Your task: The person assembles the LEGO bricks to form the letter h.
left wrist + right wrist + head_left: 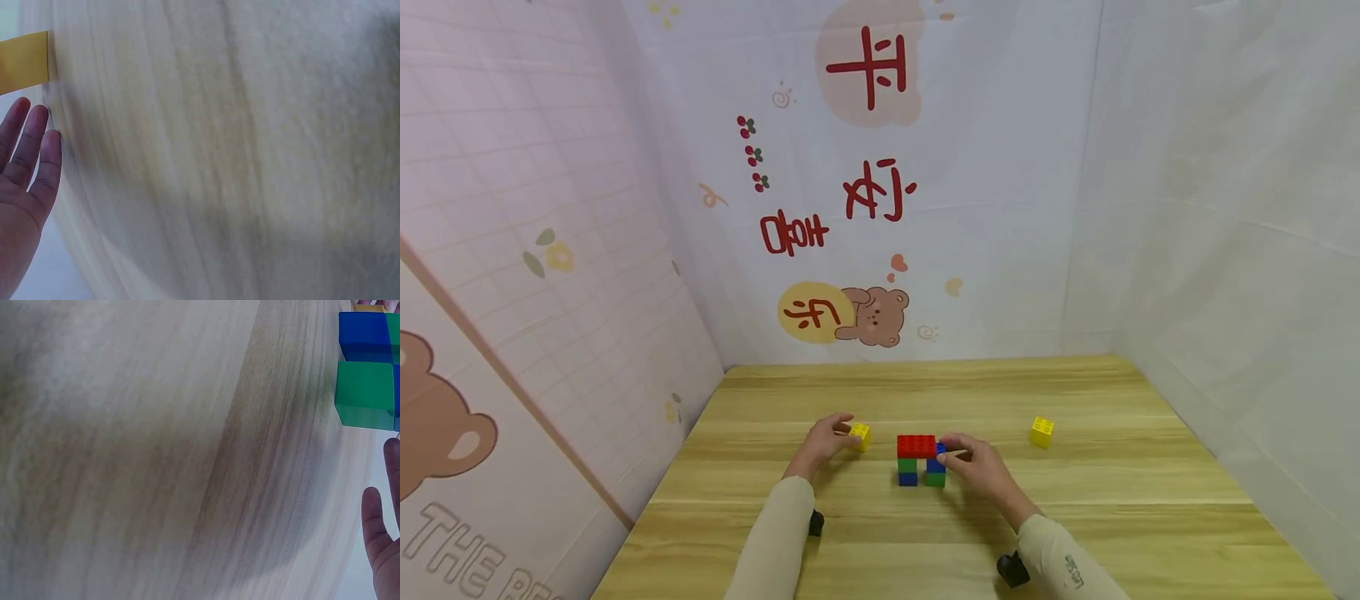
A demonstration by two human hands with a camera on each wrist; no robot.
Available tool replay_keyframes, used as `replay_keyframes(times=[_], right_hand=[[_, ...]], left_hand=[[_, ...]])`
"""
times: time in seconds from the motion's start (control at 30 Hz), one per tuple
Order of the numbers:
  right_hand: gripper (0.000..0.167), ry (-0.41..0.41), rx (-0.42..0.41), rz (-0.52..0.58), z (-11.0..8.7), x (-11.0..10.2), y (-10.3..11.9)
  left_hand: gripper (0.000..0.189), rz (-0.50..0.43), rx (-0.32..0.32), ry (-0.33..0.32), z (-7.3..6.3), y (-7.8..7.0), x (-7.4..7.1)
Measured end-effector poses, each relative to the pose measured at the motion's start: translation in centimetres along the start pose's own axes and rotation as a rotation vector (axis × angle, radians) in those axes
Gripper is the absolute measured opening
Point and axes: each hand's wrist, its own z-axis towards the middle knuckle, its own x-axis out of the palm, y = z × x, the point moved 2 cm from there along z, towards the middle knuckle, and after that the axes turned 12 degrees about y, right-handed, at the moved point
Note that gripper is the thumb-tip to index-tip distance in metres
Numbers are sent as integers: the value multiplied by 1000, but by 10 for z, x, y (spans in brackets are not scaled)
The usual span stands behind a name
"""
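Observation:
In the head view, a small block arch stands on the table, with a red brick [916, 447] laid across two columns. The left column has a green block [907, 465] over a dark blue block [907, 479]; the right one has a blue block [937, 467] over a green block [936, 480]. My right hand [981, 468] pinches the upper blue block between thumb and index finger. My left hand [823, 442] is beside a yellow block [861, 436], its thumb close to the block's left side. The left wrist view shows extended fingers [28, 147] below this yellow block [24, 62]; thumb and index finger are hidden.
A second yellow block [1042, 432] sits to the right on the wooden table [925, 542]. White printed cloth [1000, 208] hangs behind and at both sides of the table. Black devices [1013, 570] are strapped under both wrists.

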Motion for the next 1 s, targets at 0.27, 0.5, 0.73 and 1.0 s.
replay_keyframes(times=[0.27, 0.5, 0.73, 1.0], right_hand=[[31, 3, 10, 7, 0, 2, 0], [32, 2, 17, 8, 2, 1, 0], [36, 4, 8, 5, 1, 0, -1], [34, 5, 14, 14, 0, -1, 3]], left_hand=[[50, 47, 14, 25, -3, 1, 1], [41, 50, 29, 13, -3, 1, 0], [33, 56, 42, -14, -4, 3, 1], [32, 48, 56, -37, -8, 3, -2]])
